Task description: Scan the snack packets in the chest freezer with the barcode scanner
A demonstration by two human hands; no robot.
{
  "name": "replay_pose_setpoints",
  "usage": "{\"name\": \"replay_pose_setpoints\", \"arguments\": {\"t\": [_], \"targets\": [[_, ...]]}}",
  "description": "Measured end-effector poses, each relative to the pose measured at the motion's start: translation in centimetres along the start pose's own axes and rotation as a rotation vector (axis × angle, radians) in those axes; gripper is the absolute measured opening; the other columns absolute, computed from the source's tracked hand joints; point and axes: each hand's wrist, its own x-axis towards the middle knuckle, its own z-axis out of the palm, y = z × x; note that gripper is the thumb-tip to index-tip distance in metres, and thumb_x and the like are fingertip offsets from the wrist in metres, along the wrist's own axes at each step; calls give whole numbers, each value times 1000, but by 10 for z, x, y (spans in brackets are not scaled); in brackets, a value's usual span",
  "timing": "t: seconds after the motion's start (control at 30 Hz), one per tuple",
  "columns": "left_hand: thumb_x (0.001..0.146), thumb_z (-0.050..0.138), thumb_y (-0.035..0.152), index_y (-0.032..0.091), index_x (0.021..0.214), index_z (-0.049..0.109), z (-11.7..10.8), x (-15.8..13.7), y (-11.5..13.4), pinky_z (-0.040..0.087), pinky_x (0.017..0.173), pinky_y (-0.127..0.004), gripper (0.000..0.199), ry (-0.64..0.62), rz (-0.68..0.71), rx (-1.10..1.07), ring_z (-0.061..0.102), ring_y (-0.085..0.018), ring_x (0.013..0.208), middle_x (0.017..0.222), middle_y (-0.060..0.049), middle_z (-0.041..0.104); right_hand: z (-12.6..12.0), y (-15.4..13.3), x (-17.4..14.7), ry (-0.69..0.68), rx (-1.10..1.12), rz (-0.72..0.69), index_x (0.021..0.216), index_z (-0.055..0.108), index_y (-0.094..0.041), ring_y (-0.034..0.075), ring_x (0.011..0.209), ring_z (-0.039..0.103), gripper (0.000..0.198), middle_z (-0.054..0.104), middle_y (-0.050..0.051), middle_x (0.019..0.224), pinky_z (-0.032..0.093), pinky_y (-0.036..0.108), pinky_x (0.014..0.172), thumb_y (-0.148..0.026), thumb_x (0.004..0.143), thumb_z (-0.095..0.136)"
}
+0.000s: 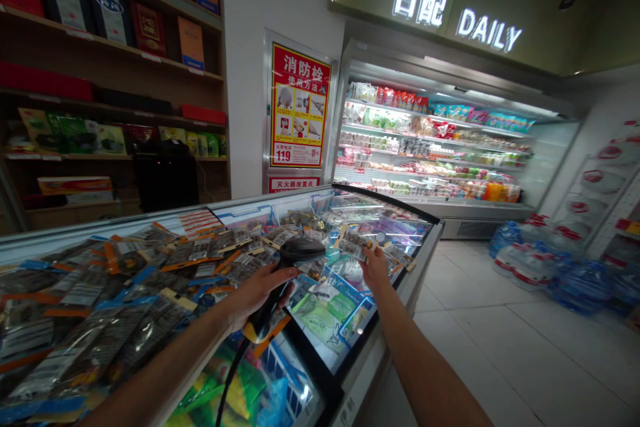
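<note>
My left hand [263, 290] is wrapped round the handle of a black barcode scanner [300, 248], whose head points to the right and whose cord hangs down toward me. In my right hand [375, 263] a small snack packet [353, 243] is pinched at its edge, just right of the scanner head. Both hands are above the glass top of a chest freezer [425, 280]. Many similar small packets [115, 320] with orange and blue ends lie heaped on the glass at the left. Frozen goods in bags [323, 310] show through the glass below my hands.
A lit refrigerated display [430, 140] stands at the back. Bottled water packs [530, 257] sit on the tiled floor [475, 320] to the right. Wooden shelves [115, 33] with boxes and bags line the left wall. A red fire hydrant notice [301, 107] hangs between them.
</note>
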Motion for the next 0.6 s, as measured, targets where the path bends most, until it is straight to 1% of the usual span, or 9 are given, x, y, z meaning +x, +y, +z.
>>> {"name": "replay_pose_setpoints", "arguments": {"t": [0.17, 0.33, 0.5, 0.6], "targets": [[68, 57, 48, 16, 67, 45, -2, 0, 0, 30, 49, -22, 34, -55, 34, 43, 42, -7, 47, 53, 4, 49, -3, 1, 3, -13, -28, -40, 74, 51, -20, 14, 60, 55, 26, 56, -2, 66, 46, 26, 51, -24, 51, 61], [66, 58, 46, 17, 69, 45, 0, 1, -2, 30, 47, -21, 32, -44, 44, 72, 40, -7, 46, 52, 5, 47, -6, 5, 7, 3, -103, -96, 76, 50, -21, 16, 64, 57, 25, 57, -1, 68, 48, 29, 55, -28, 54, 59], [66, 56, 50, 17, 66, 45, -3, 5, -6, 30, 45, -22, 35, -5, 39, 76, 39, -7, 44, 50, 5, 47, -10, 11, 13, 80, -283, -180, 86, 49, -20, 18, 66, 59, 33, 59, 1, 71, 48, 30, 55, -34, 57, 54], [65, 56, 53, 17, 66, 45, -7, 7, -9, 31, 45, -22, 37, 38, 28, 90, 39, -8, 44, 50, 4, 47, -18, 11, 20, 138, -457, -278, 92, 50, -19, 20, 64, 59, 36, 59, 2, 68, 47, 31, 55, -33, 58, 52]]}}
